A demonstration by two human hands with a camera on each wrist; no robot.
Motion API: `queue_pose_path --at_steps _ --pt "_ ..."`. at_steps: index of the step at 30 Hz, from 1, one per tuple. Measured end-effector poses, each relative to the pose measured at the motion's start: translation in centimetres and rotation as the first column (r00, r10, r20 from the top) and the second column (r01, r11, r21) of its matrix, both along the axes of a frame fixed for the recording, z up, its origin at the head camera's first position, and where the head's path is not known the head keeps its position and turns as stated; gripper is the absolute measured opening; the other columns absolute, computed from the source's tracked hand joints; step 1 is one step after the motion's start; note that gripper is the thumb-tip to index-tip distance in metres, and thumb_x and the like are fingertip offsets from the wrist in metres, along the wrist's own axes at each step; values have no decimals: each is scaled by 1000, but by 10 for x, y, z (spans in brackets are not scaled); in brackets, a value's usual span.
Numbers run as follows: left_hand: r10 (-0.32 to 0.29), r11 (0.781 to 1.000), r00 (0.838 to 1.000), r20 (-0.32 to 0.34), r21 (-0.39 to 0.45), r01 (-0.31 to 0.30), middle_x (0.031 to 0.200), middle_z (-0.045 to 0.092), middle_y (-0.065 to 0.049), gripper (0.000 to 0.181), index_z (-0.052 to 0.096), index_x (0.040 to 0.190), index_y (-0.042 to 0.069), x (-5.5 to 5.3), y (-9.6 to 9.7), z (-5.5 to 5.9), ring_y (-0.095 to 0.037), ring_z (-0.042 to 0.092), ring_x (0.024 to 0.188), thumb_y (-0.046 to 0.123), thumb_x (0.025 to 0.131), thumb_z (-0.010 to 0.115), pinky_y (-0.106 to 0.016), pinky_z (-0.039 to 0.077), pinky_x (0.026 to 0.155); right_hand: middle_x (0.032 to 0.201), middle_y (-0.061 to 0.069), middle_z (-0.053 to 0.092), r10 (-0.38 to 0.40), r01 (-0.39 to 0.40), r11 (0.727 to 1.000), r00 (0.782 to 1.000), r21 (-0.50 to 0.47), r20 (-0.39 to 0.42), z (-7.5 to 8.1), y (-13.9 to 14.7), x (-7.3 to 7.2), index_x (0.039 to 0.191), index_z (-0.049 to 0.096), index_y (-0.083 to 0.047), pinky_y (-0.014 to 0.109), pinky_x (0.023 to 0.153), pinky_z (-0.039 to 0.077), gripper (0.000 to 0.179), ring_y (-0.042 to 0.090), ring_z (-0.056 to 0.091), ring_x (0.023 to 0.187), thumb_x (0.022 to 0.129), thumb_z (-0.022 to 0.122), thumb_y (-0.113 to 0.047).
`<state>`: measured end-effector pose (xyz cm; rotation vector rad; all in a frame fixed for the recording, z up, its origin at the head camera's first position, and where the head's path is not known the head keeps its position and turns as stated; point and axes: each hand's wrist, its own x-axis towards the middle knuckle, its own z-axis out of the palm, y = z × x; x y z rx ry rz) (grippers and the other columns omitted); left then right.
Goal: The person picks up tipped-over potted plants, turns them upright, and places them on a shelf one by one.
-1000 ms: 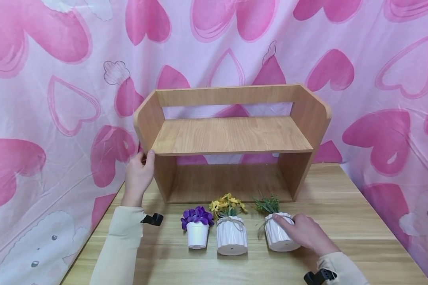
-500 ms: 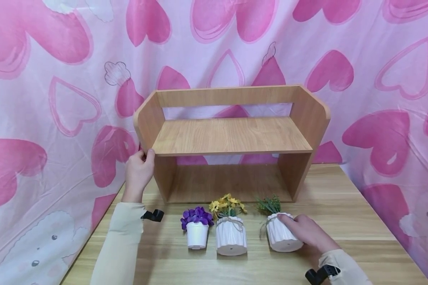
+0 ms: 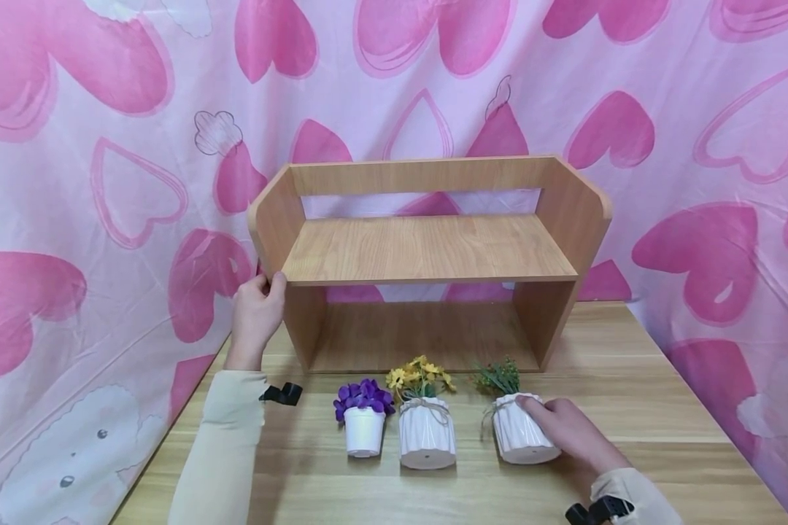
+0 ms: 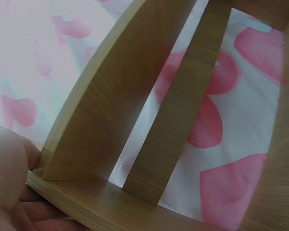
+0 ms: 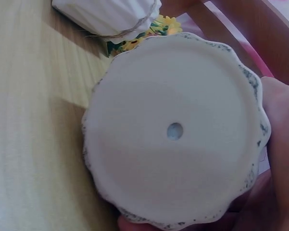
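Note:
A two-tier wooden desk shelf [image 3: 427,251] stands on the table. My left hand [image 3: 256,317] grips the edge of its left side panel, the thumb on the front; in the left wrist view the fingers [image 4: 43,214] curl round the board. My right hand [image 3: 571,430] holds a white ribbed flowerpot [image 3: 524,434] with a twine bow and a green plant [image 3: 497,378]. This pot is tilted, and the right wrist view shows its scalloped base [image 5: 149,106] with a small hole. To its left lie a white pot [image 3: 427,437] with yellow flowers [image 3: 422,375] and a smaller white pot [image 3: 364,432] with purple flowers [image 3: 362,397].
The wood-grain table [image 3: 630,379] runs under everything. A pink heart-print cloth [image 3: 696,131] hangs close behind the shelf and down both sides. Each wrist wears a black camera mount.
My right hand has shifted a little to the right with the green-plant pot, widening the gap to the yellow-flower pot. The left hand keeps its grip on the shelf.

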<state>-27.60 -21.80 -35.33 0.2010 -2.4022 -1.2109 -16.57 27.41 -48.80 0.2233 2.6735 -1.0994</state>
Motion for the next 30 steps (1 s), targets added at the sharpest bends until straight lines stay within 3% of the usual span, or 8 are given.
queue_pose_path --at_steps 8,14,19,25,30 --pt "-3 1000 1000 -2 -11 3 104 73 -26 56 75 114 -3 1 -2 0 -38 64 97 45 109 46 -37 49 71 90 7 70 -29 29 1000 998 4 -56 -3 -3 7 110 73 1 33 74 50 60 18 62 84 107 55 -56" --pt "-23 1000 999 49 11 23 122 74 -26 60 72 127 -2 2 -2 2 -39 65 106 47 110 44 -38 52 78 94 7 69 -30 35 999 991 34 -134 -7 -2 11 123 70 3 35 79 50 59 19 61 89 107 56 -53" --pt "-21 1000 999 27 8 21 120 75 -26 59 74 126 -2 2 -1 1 -38 66 105 46 109 45 -38 51 78 93 7 70 -49 49 999 982 -3 -180 -10 -1 15 120 68 1 33 76 50 50 18 61 87 108 58 -47" --pt "-12 1000 1000 -3 9 12 114 75 -25 57 75 120 -1 1 -1 0 -37 66 102 47 109 46 -38 50 77 111 16 75 -43 38 999 954 -24 -297 -14 -1 23 136 62 5 33 82 53 50 22 66 98 107 63 -36" --pt "-16 1000 1000 6 25 16 125 75 -25 58 74 129 0 1 0 0 -38 68 110 47 109 47 -45 54 86 126 25 74 -46 41 999 924 -20 -380 -18 -2 29 143 57 7 39 92 55 56 34 68 114 105 70 -31"
